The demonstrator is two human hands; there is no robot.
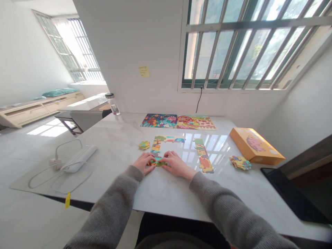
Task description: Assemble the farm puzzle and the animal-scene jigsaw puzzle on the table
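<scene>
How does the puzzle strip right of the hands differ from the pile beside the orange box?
The strip lies flat in one joined row running away from the person, while the pile is a short overlapping heap. The strip sits beside the right hand; the pile is farther right, next to the orange box. Both are colourful jigsaw pieces on the white marble table.

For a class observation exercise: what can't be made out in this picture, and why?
Head view:
Puzzle pieces under the left hand and right hand: fingers hide their joins.
Pile of pieces by the orange box: upper pieces hide lower ones.
Yellow sticky note: writing too small to read.
Dark panel, lower right: cut off by the edge.
</scene>
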